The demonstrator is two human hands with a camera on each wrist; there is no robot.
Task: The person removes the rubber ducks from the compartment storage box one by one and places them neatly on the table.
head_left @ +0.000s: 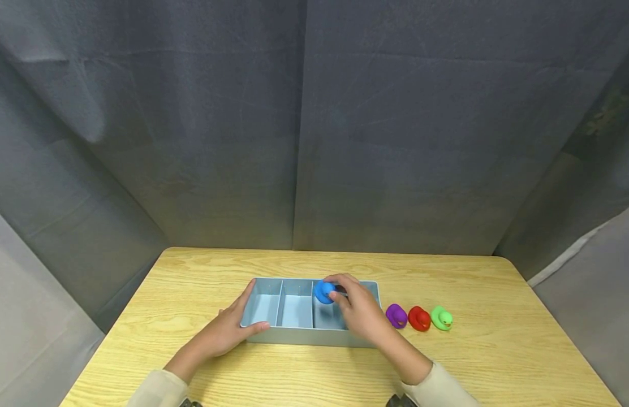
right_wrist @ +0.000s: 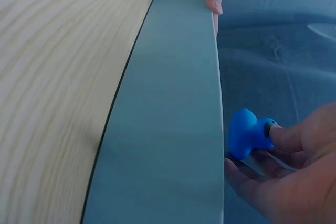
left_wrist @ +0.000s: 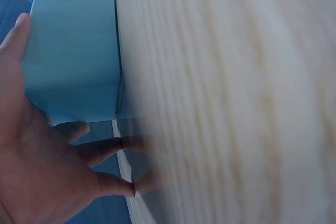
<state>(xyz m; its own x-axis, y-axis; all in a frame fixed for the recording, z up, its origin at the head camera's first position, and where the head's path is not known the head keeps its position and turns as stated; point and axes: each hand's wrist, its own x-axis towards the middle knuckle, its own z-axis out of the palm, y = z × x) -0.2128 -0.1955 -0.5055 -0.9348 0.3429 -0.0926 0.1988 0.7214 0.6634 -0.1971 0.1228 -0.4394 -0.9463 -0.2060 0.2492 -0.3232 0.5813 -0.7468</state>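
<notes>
Over the right part of a pale blue divided box (head_left: 296,311), my right hand (head_left: 359,308) pinches a blue toy duck (head_left: 324,291) between thumb and fingers. In the right wrist view the duck (right_wrist: 247,134) is tilted just beyond the box's rim, apart from the front wall (right_wrist: 168,108). My left hand (head_left: 225,333) rests at the box's left end, its thumb on the front rim and its straight index finger along the side. The left wrist view shows the other fingers (left_wrist: 105,150) spread beside the box end, near the table. My right hand hides part of the rightmost section.
Right of the box, a purple duck (head_left: 396,316), a red duck (head_left: 419,319) and a green duck (head_left: 442,318) stand in a row on the wooden table (head_left: 498,350). Grey curtains (head_left: 396,169) enclose the table's back and sides.
</notes>
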